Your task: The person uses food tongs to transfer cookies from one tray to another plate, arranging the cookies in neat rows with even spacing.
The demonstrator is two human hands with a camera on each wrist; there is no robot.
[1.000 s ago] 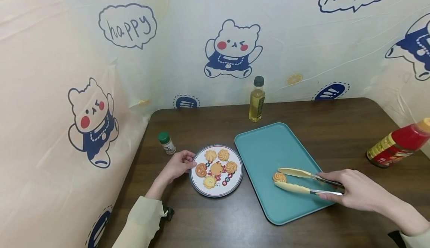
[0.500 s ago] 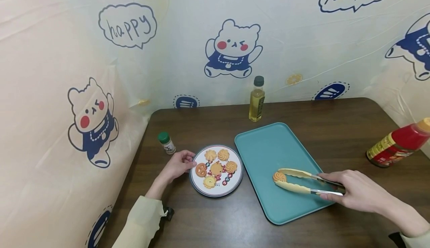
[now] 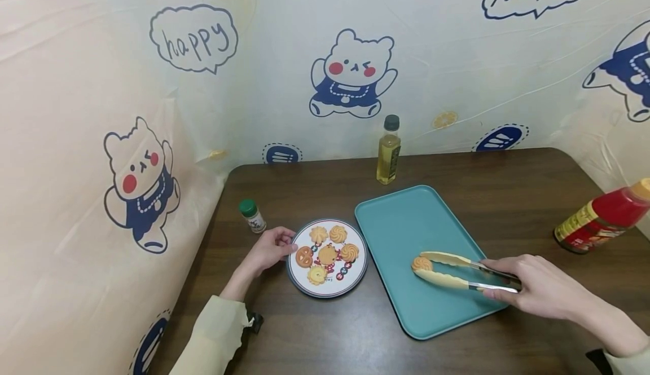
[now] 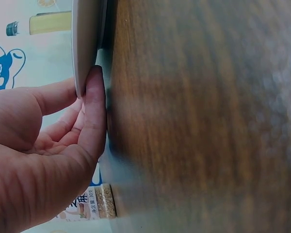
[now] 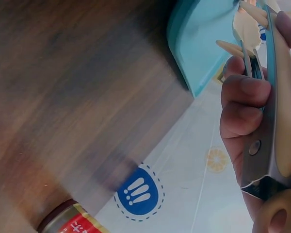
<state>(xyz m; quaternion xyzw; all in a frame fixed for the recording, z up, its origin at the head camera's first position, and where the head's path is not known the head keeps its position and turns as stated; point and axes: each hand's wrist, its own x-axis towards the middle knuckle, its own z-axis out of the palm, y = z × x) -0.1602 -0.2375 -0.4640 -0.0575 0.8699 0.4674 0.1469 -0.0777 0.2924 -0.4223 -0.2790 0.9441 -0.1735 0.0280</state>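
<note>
In the head view my left hand [image 3: 272, 248] pinches the left rim of a round white plate [image 3: 299, 283], thumb on top and fingers beneath, as the left wrist view shows. Several cookies lie spread on the plate, among them a pretzel-shaped cookie [image 3: 304, 257] and a swirl cookie [image 3: 349, 252]. My right hand [image 3: 540, 286] grips metal tongs [image 3: 449, 279] with cream-coloured tips. Between those tips, over the teal tray [image 3: 401, 228], sits another swirl cookie [image 3: 421, 264], its near edge partly hidden by the lower arm of the tongs.
A green-capped shaker jar [image 3: 253, 216] stands just behind my left hand. An oil bottle [image 3: 388, 150] is at the back edge of the brown table [image 3: 304, 189]. Off to the right stands a red bottle with a yellow cap [image 3: 601, 217].
The swirl cookie in the tongs has tilted and shifted slightly up in the head view, with the tong tips moving a little. My left hand and the plate look unchanged.
</note>
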